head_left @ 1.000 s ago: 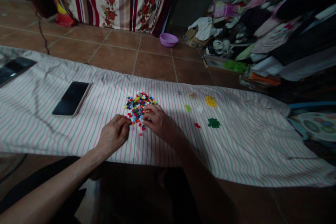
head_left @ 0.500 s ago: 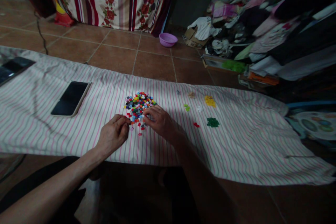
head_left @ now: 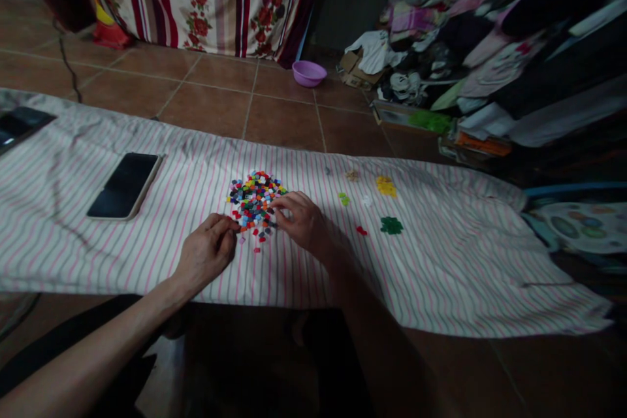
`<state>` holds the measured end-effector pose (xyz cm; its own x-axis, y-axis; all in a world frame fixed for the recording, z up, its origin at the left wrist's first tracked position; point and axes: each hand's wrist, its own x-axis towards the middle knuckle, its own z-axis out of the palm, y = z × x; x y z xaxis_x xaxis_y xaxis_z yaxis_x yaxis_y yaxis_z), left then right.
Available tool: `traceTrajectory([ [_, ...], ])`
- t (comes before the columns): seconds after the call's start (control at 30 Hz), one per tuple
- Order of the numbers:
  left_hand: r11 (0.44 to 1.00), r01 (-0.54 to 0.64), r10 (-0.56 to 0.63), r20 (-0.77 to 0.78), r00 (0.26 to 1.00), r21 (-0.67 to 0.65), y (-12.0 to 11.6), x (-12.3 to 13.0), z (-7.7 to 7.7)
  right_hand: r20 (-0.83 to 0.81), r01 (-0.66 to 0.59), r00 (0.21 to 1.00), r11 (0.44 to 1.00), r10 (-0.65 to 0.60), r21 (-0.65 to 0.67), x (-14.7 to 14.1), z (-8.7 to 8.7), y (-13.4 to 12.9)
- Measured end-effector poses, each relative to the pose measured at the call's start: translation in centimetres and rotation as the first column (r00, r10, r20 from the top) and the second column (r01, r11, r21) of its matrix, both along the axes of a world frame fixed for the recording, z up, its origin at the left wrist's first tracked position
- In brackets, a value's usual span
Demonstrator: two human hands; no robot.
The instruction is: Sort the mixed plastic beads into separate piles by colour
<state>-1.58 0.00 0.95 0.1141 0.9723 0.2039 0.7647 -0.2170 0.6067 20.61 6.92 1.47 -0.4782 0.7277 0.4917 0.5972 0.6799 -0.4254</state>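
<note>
A heap of small mixed-colour pieces lies on the striped cloth. My left hand rests at the heap's lower left edge, its fingers closed together; what they hold, if anything, is too small to tell. At the heap's right edge, my right hand has thumb and forefinger pinched on something tiny. Sorted by colour to the right are yellow pieces, dark green pieces, light green pieces, white pieces, red pieces, beige pieces and a grey bit.
A phone lies left of the heap, with another dark phone at the far left. Beyond the cloth, a purple basin stands on the tiled floor. Clothes and a cardboard box are piled at the back right.
My right hand has shifted slightly at the heap's right edge, its fingers still together. My left hand keeps nearly the same place. The whole view has moved a little.
</note>
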Motion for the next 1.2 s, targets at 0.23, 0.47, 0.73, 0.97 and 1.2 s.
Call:
traceTrajectory([
  [0.23,1.000,-0.004,0.004,0.000,1.000,-0.008,0.0,0.0,0.0,-0.024,0.131,0.991,0.991,-0.130,0.027,2.4,0.3,0.6],
  [0.47,1.000,-0.004,0.004,0.017,1.000,-0.011,0.0,0.0,0.0,-0.081,0.338,0.940,0.938,-0.332,0.072,6.1,1.0,1.1],
  [0.73,1.000,-0.022,0.022,0.005,1.000,0.003,0.0,0.0,0.1,-0.162,0.590,0.798,0.807,-0.580,0.022,11.1,0.7,1.6],
  [0.97,1.000,-0.021,0.021,-0.006,1.000,0.014,0.1,0.0,0.0,-0.153,0.771,0.625,0.636,-0.765,-0.035,15.0,0.4,1.1],
  [1.2,1.000,-0.013,0.013,0.000,1.000,0.008,0.0,-0.1,0.1,-0.078,0.864,0.490,0.495,-0.868,-0.092,15.9,0.2,0.8],
])
